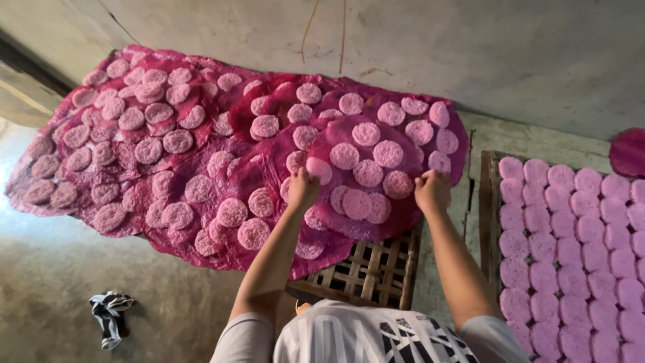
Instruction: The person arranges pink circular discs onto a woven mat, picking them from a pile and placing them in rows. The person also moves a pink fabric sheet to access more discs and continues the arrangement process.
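A wide magenta sheet (222, 151) lies over a woven bamboo rack (366, 272), covered with several round pink discs. My left hand (302, 188) pinches one pink disc (318, 169) near the sheet's middle. My right hand (432, 190) rests with closed fingers at the sheet's right edge, next to another pink disc (398, 184); whether it grips a disc or the sheet I cannot tell. A round dark-pink mat (349, 222) under both hands carries more discs.
A second rack (486, 202) at the right holds rows of lighter pink discs (571, 249). A magenta piece (629, 152) lies at the far right. A striped cloth (109, 313) sits on the concrete floor at lower left. A grey wall (403, 47) runs behind.
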